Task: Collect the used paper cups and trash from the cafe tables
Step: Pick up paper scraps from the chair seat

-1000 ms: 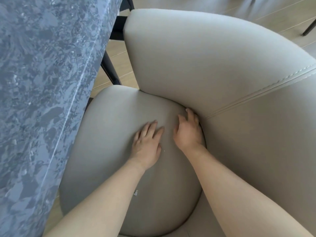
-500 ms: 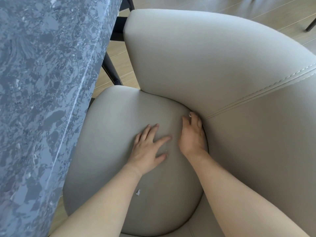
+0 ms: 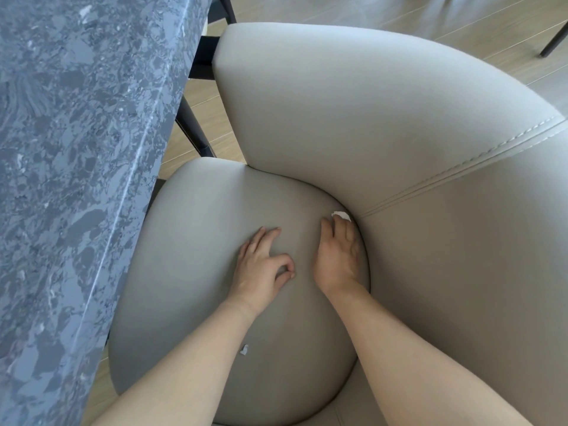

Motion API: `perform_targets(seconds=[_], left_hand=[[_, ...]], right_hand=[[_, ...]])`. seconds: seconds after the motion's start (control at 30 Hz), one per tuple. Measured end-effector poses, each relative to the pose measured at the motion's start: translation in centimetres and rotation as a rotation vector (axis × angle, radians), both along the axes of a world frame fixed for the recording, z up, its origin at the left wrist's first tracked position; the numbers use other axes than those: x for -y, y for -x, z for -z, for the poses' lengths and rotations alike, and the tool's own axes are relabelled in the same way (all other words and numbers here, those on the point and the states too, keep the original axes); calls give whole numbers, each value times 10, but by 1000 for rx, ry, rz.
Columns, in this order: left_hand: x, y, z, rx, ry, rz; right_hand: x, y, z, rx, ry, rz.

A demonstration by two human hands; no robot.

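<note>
a big soft grey chair (image 3: 368, 124) fills the middle. a blue-grey stone table (image 3: 76, 149) sits just left of the chair. a wood floor (image 3: 461, 23) shows behind the chair. a dark leg (image 3: 551, 46) stands there too.

Rounded beige leather chair seat (image 3: 199, 256) right of grey marble tabletop (image 3: 76, 149); small white paper scrap (image 3: 244, 349) on seat, near front
</note>
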State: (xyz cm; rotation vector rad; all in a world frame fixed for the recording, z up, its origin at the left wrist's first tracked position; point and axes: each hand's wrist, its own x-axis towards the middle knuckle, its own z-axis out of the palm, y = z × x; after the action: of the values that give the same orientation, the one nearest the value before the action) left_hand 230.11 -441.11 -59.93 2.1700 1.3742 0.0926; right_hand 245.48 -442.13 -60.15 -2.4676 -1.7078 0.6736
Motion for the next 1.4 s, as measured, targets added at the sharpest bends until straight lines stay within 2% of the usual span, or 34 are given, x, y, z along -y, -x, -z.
perform_targets(seconds=[0.23, 0.5, 0.6, 0.8, 0.9, 1.03, 1.17, 1.4], left_hand=[[0, -8, -12, 127, -5, -135], [23, 13, -16, -54, -6, -59], [45, 21, -23, -85, 45, -148], [107, 56, -33, -144, 108, -269], [123, 68, -35, -160, 144, -328], [125, 79, -33, -166, 184, -408], [126, 80, -29, -153, 205, -379], [122, 69, -18, -147, 245, -330]], right_hand=[[5, 2, -12, -10, -73, -37], [5, 9, -10, -60, -13, -46], [12, 16, -15, -128, 33, -67], [36, 29, -23, -170, 89, -274], [46, 38, -23, -181, 100, -405], [56, 43, -22, -144, 89, -433], [59, 43, -23, -121, 67, -478], [63, 47, -21, -188, 59, -544]])
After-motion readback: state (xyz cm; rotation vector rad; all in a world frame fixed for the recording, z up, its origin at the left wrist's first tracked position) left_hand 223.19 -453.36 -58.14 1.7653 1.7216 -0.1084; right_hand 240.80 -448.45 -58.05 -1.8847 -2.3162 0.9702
